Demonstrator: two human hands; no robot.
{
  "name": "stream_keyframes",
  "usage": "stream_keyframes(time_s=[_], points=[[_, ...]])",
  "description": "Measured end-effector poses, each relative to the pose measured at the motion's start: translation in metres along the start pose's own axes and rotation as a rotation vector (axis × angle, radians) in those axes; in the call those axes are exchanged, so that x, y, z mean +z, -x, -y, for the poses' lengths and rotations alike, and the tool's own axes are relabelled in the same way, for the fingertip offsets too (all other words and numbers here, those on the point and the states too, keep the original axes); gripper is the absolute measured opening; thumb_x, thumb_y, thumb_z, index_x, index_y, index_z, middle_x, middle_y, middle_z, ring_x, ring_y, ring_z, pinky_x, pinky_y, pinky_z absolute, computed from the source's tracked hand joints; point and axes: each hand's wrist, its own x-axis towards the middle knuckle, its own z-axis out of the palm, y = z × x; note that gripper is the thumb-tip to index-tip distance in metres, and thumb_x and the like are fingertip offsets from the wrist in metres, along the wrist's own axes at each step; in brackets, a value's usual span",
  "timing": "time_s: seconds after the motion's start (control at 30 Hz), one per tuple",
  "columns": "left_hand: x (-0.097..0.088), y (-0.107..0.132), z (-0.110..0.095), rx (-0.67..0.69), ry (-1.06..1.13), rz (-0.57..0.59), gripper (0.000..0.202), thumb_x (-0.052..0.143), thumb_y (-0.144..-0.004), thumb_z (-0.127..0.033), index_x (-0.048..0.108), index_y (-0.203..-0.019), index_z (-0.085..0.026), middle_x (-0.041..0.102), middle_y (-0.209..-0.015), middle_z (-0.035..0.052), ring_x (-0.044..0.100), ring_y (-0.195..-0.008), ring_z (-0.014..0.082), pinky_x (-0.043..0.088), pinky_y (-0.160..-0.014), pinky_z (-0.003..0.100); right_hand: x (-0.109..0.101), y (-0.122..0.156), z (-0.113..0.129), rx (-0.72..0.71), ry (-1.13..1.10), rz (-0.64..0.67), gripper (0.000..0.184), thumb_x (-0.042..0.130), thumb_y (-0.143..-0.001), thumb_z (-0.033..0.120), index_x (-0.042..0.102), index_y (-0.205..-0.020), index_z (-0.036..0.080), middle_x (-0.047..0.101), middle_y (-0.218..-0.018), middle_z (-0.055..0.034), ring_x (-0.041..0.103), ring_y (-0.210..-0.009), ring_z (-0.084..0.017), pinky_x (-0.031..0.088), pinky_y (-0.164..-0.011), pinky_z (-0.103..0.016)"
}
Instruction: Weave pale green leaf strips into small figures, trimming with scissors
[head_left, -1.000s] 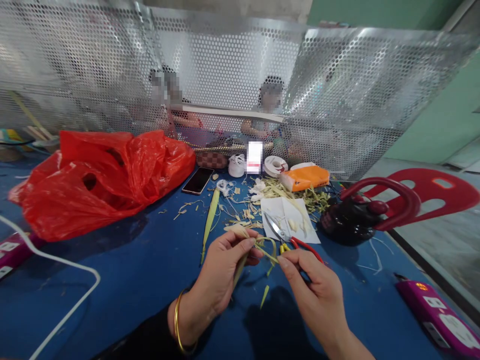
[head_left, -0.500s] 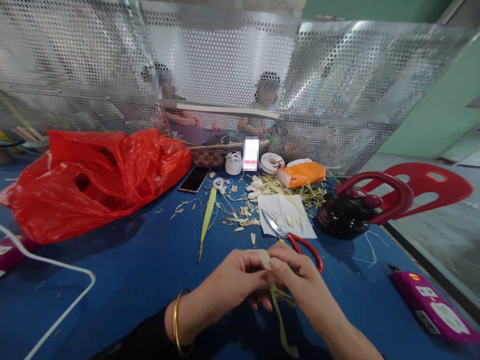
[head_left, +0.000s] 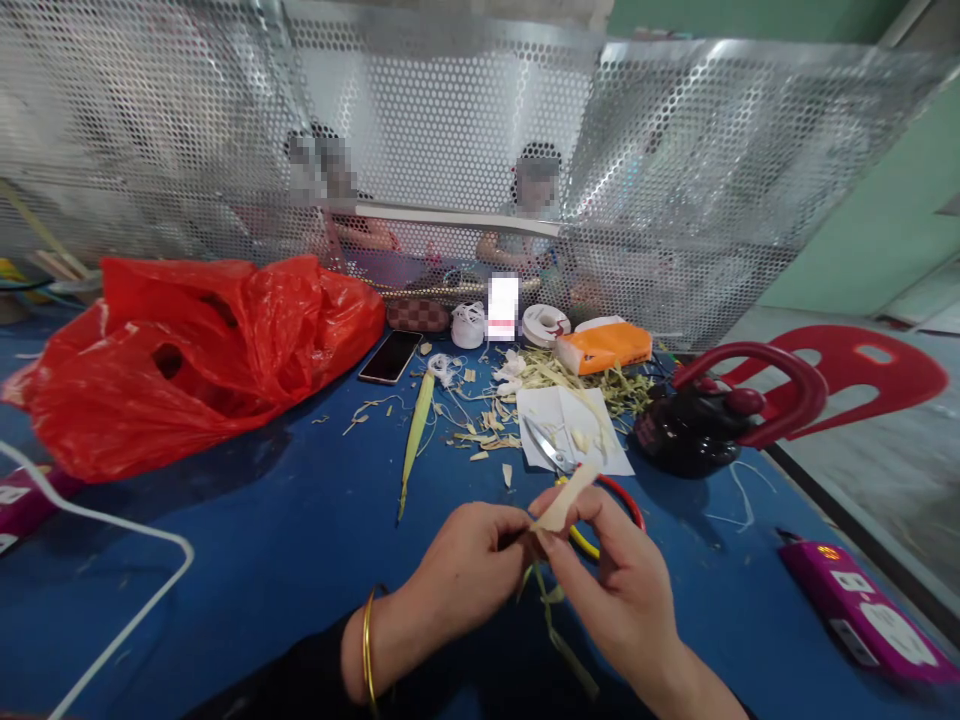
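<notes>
One pale husk strip [head_left: 574, 495] stands above the counter [head_left: 300, 570], clamped in the fingers of the left hand [head_left: 480, 560] and right hand [head_left: 622, 580]; uneven pulling could split it, and a forward push could knock the red-handled scissors [head_left: 556, 458] lying just beyond the right hand.

Left hand [head_left: 472, 560]: I can't see most of the fingertips, tucked in at the pale husk strip [head_left: 570, 500]. Right hand [head_left: 622, 570] blocks my view of part of the scissors [head_left: 551, 445]. Red plastic bag [head_left: 240, 350], contents hidden. Purple power strip [head_left: 26, 510] on the left and white cable [head_left: 112, 522] run off-frame. Two people [head_left: 536, 190] behind mesh [head_left: 457, 110], heads pixelated.
</notes>
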Motion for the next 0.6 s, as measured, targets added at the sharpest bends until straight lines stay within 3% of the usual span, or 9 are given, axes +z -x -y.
stream_keyframes(time_s=[0.1,0.2,0.3,0.47,0.6], points=[[-0.001,-0.003,0.000,-0.056,0.144,-0.004,0.028,0.049,-0.083,-0.035,0.063,-0.068,-0.015,0.055,-0.052,-0.0022,0.046,-0.043,0.0093,0.033,-0.044,0.020,-0.001,0.002,0.001,-0.126,0.133,0.003,0.014,0.057,-0.083,0.009,0.056,-0.092,0.020,0.062,-0.083,-0.0043,0.059,-0.076,-0.018,0.048,-0.068,-0.032],[-0.002,-0.006,-0.003,-0.054,0.327,-0.103,0.024,0.061,-0.078,-0.036,0.069,-0.075,-0.014,0.058,-0.057,-0.0010,0.047,-0.046,0.0086,0.037,-0.047,0.020,-0.001,0.000,0.003,-0.353,0.302,0.034,0.026,0.057,-0.081,0.004,0.058,-0.103,0.018,0.065,-0.087,-0.0066,0.061,-0.078,-0.019,0.049,-0.070,-0.034],[-0.005,-0.006,-0.007,-0.048,0.476,-0.208,0.022,0.069,-0.073,-0.033,0.072,-0.082,-0.013,0.062,-0.062,0.0008,0.050,-0.051,0.0078,0.038,-0.051,0.018,0.001,-0.004,0.006,-0.542,0.432,0.056,0.023,0.053,-0.083,0.003,0.064,-0.096,0.017,0.066,-0.081,-0.0070,0.062,-0.075,-0.018,0.049,-0.067,-0.033],[-0.007,-0.005,-0.008,-0.119,0.741,-0.218,0.024,0.073,-0.071,-0.028,0.071,-0.090,-0.014,0.069,-0.068,0.0049,0.059,-0.057,0.0110,0.044,-0.054,0.019,0.006,-0.001,0.003,-0.642,0.527,0.084,0.021,0.051,-0.087,0.005,0.068,-0.092,0.016,0.070,-0.085,-0.0063,0.064,-0.084,-0.018,0.050,-0.080,-0.034],[-0.009,-0.006,-0.008,-0.150,0.836,-0.232,0.022,0.072,-0.073,-0.023,0.070,-0.092,-0.012,0.069,-0.070,0.0051,0.056,-0.051,0.0075,0.037,-0.042,0.013,0.010,0.004,-0.007,-0.677,0.624,0.155,0.020,0.050,-0.091,0.008,0.068,-0.096,0.015,0.072,-0.096,-0.0064,0.065,-0.091,-0.020,0.050,-0.087,-0.037]])
